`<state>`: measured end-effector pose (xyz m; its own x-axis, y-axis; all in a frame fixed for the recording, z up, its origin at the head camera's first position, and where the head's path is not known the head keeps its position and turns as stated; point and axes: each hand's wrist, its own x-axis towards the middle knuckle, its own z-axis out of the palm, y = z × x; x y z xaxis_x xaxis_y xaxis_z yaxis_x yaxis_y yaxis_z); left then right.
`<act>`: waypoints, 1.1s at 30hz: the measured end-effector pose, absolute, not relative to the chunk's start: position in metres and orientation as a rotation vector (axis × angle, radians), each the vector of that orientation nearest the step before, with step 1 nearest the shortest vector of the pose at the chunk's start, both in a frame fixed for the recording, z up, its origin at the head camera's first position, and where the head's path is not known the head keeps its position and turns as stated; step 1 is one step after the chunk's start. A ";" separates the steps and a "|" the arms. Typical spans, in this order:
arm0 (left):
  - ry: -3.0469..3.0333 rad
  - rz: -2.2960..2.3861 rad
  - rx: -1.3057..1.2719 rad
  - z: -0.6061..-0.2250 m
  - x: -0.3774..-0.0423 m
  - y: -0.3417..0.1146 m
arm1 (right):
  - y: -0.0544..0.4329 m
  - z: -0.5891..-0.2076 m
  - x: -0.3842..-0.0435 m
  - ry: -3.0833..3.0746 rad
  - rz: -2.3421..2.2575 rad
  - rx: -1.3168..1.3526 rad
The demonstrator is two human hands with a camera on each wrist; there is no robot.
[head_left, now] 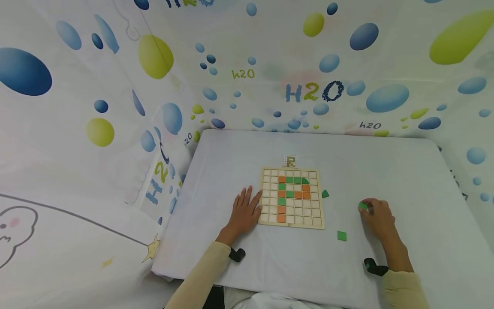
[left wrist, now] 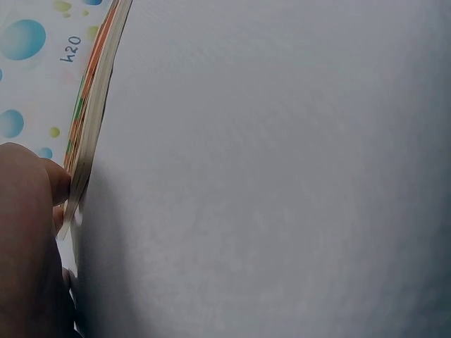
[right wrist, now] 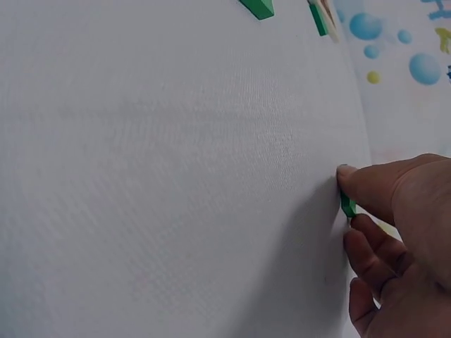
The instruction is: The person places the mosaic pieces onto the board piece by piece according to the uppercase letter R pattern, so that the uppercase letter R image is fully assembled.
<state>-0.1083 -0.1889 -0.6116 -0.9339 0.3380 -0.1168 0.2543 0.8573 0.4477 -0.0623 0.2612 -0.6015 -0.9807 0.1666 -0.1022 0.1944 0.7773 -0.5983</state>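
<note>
A wooden grid board [head_left: 315, 211] lies on the white-covered table, with orange and green tiles set in a P-like shape. At its left edge rests my left hand [head_left: 243, 214], fingers stretched forward; the left wrist view shows the thumb [left wrist: 59, 182] against the board's side. To the right of the board, my right hand [head_left: 380, 219] pinches a small green tile [head_left: 362, 205] between thumb and fingers, low over the cloth. The right wrist view shows this tile [right wrist: 347, 204] partly hidden by the fingertips.
A loose green piece [head_left: 325, 194] lies just right of the board, and a square green tile [head_left: 341, 236] lies nearer the front. Behind the board is a small pattern card [head_left: 290, 161]. A curtain with blue and green spots [head_left: 270, 73] hangs behind the table.
</note>
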 end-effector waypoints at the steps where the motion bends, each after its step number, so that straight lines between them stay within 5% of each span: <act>1: 2.839 0.646 0.457 -0.612 -0.108 -0.189 | 0.261 -0.601 -0.062 2.915 -0.994 0.298; 33: 2.850 0.654 0.473 -0.618 -0.108 -0.190 | 0.195 -0.608 -0.092 2.911 -0.947 0.185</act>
